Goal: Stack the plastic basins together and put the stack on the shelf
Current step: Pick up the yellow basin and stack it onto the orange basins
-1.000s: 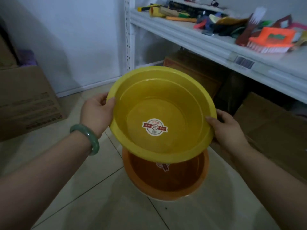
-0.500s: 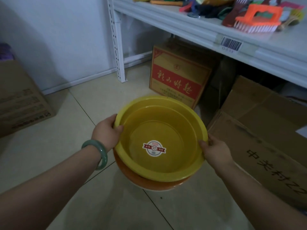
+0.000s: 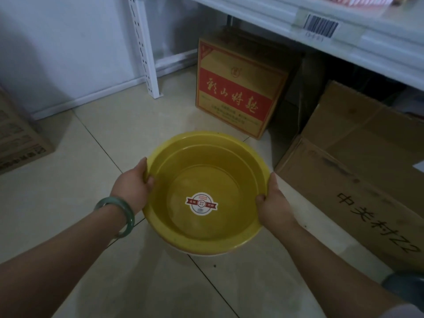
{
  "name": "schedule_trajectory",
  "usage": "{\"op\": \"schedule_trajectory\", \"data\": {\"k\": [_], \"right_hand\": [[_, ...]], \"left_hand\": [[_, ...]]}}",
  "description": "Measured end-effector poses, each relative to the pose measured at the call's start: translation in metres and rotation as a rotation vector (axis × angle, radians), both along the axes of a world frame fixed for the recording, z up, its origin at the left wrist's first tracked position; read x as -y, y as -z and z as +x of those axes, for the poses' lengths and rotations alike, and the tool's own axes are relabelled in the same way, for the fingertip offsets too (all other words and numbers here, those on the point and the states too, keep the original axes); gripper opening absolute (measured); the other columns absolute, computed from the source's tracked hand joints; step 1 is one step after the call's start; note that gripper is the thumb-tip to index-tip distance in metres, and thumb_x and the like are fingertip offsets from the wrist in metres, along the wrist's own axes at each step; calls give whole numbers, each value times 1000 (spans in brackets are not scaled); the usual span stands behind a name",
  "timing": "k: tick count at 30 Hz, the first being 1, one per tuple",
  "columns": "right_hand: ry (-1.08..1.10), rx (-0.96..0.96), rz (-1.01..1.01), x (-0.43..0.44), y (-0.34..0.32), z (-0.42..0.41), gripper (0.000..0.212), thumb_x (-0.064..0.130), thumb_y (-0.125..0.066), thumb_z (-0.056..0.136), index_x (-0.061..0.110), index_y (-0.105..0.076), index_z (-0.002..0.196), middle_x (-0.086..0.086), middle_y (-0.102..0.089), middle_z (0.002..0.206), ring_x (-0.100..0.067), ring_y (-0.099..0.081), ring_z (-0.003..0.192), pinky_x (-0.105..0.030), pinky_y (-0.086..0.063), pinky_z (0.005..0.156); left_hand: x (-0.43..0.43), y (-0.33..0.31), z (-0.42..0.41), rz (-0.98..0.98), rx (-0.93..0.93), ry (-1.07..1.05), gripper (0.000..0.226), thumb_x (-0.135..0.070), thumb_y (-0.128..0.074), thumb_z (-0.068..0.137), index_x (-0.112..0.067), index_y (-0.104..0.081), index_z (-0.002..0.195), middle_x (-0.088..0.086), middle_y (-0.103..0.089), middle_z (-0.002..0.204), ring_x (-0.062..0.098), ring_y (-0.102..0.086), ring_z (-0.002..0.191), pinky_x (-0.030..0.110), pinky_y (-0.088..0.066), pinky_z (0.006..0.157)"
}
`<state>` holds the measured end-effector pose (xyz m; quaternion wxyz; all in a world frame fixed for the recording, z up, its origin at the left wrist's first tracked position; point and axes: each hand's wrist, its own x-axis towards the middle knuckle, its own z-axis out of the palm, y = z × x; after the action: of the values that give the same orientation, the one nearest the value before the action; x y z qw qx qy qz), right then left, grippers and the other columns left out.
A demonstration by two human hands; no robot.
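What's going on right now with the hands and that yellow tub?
Left hand and right hand grip opposite rims of the yellow basin. Pale basin rim peeks out underneath. Shelf is above; no obstruction visible.

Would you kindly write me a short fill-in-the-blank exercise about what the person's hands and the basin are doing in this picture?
1. Both hands hold the ____ basin by its rim.
2. The bracelet sits on the ____ wrist.
3. The round sticker lies on the basin's inside ____.
4. The red and yellow box stands on the floor under the ____.

Missing words: yellow; left; bottom; shelf
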<state>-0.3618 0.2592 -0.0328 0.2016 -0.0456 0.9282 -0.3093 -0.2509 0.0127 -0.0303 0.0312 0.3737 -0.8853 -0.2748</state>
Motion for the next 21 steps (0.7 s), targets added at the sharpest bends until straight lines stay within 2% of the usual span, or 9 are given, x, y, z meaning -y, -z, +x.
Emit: {"op": "schedule_trajectory", "data": {"k": [2,8,11,14,17,19,21], "right_hand": [[13,9,-15,1,3,-1,70,18,-36,99,22,7,154,-15,-56,121,-10,-45,62,-23,-30,44],[4,-4,-1,0,8,-4,71,19,-35,98,20,9,153,-19,-54,127,-15,-48,66,-24,-29,44],[-19,-6,17,-2,7,-4,71,19,-34,98,19,9,153,-19,-55,126,-16,-49,69,-24,-28,44],[-25,3,41,-4,5,-5,70,19,-34,98,17,9,153,-19,-56,123,-10,-44,62,-23,-28,43],[-18,0,65,-10,5,-5,71,19,-35,98,16,10,153,-20,-57,122,-12,-46,62,-23,-29,43],[-26,-15,86,-16,5,-5,71,19,-35,98,15,9,153,-20,-56,124,-18,-52,72,-24,-31,44],[-31,-31,102,-25,3,-5,72,19,-37,98,13,7,154,-19,-54,128,-24,-56,89,-25,-39,52]], "left_hand": [[-2,0,-1,-19,-3,2,53,-23,-41,94,-20,-26,146,14,-59,126,32,-58,108,41,-47,87],[-1,-3,0,-41,15,28,54,-24,-41,95,-19,-25,146,16,-58,127,34,-57,110,42,-46,88],[1,-3,0,-39,19,46,54,-24,-41,94,-19,-25,146,16,-58,127,34,-57,110,41,-46,87],[0,-3,-2,-39,21,51,55,-24,-42,94,-19,-26,146,16,-59,127,35,-57,109,41,-46,87],[-4,-2,-4,-48,21,65,54,-25,-42,94,-19,-26,145,16,-60,126,34,-58,107,42,-47,87],[-8,-1,-5,-41,26,75,55,-25,-42,93,-19,-26,146,15,-59,128,34,-58,109,42,-47,89],[-13,0,-7,-31,31,84,56,-26,-43,93,-20,-25,146,15,-58,130,34,-58,111,42,-47,90]]}}
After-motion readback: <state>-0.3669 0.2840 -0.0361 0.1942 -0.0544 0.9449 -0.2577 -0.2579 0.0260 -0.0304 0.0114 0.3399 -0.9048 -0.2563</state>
